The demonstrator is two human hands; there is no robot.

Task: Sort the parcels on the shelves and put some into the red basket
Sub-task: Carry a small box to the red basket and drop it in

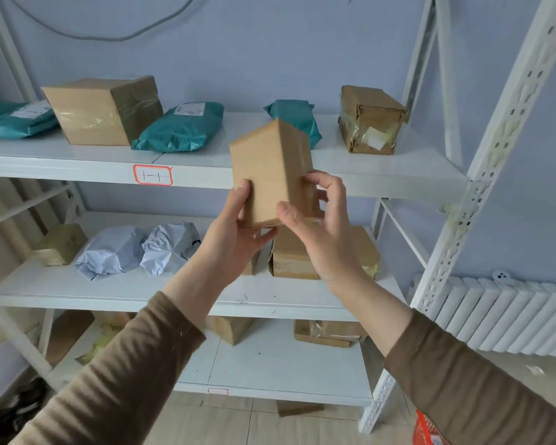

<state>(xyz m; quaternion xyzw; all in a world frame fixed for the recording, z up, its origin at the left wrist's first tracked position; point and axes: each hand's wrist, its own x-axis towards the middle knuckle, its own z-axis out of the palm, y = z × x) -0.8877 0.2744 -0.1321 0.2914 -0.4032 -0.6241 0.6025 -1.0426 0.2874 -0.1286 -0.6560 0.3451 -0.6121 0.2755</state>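
Observation:
I hold a small brown cardboard box (268, 170) upright in front of the white shelves (382, 175). My left hand (238, 229) cups its bottom left, thumb on the front face. My right hand (318, 220) grips its lower right corner. On the top shelf lie a large brown box (100, 110), teal mailer bags (182, 128), (16, 118), (297, 115) and a taped brown box (368, 120). A corner of the red basket (426, 428) shows on the floor at the bottom right, partly behind my right sleeve.
The middle shelf holds two grey-white bags (113, 248), (169, 245), a small taped box (61, 244) and brown boxes (296, 255) behind my hands. More boxes (328, 332) sit on the lowest shelf. A white radiator (507, 316) stands at the right wall.

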